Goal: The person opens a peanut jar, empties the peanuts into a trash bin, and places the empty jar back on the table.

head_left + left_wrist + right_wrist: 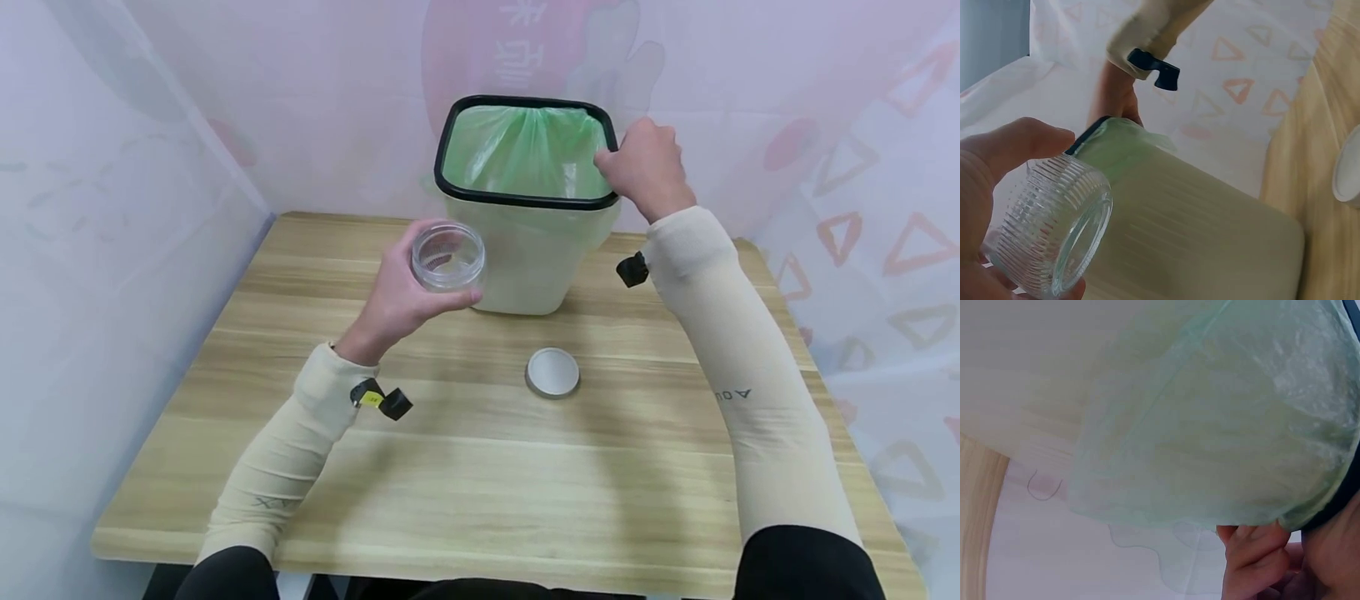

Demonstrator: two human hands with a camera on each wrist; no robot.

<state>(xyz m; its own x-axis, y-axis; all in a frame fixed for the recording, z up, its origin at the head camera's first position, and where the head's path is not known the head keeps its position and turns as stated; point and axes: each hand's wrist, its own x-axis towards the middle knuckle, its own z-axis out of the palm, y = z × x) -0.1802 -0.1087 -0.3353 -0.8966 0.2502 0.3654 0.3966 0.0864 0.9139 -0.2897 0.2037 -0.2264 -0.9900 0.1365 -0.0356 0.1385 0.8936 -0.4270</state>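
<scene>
My left hand (396,292) holds a clear ribbed glass jar (448,257), thumb on one side and fingers round the other. The jar is in the air in front of a pale trash can (525,267), which stands on the table lined with a green plastic bag (525,150). Up at the can's right side, my right hand (651,171) grips the black rim (525,200). In the right wrist view its curled fingers (1257,550) show beneath the rim, against the overhanging bag (1210,437). The inside bottom of the can is hidden.
A round silver lid (552,372) lies on the wooden table (480,483), in front of the can and to its right. Printed cloth walls (345,108) stand behind the table and at both sides.
</scene>
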